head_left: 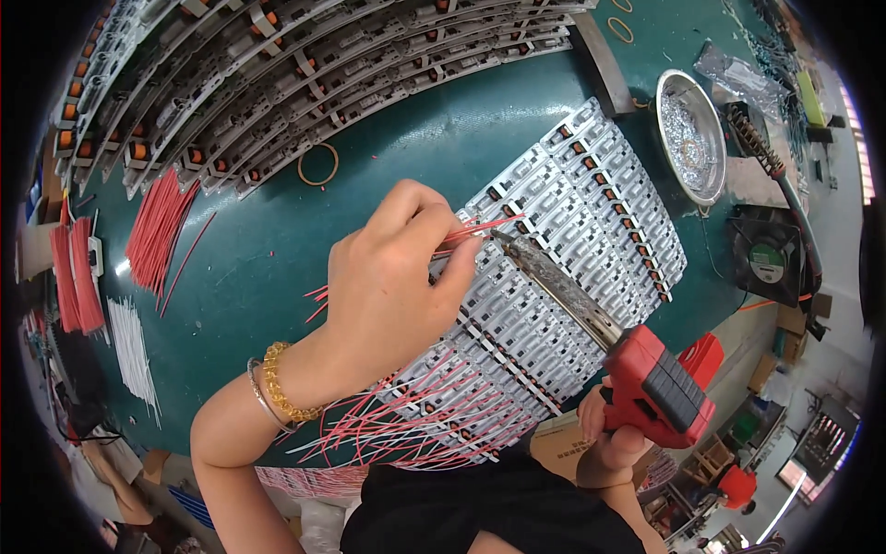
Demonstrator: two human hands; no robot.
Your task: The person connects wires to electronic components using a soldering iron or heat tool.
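My left hand (392,268), closed in a pinch, holds a few thin red wires (494,224) over a large panel of silvery metal parts (591,240) laid in rows. Some wire ends stick out behind the hand. My right hand (614,443) is wrapped around the red-and-black grip of a soldering gun (660,388). Its long, scorched barrel points up and left, with the tip right beside the wires at my left fingertips; whether they touch, I cannot tell. Along the panel's near edge many red and white wires (420,406) hang loosely.
More metal part strips (369,74) stand in rows at the back left. Bundles of red wires (159,231) and white wires (136,355) lie at left. A metal bowl (666,120) of shiny scraps sits at right, by a black fan (768,258). A rubber band (301,170) lies on the green table.
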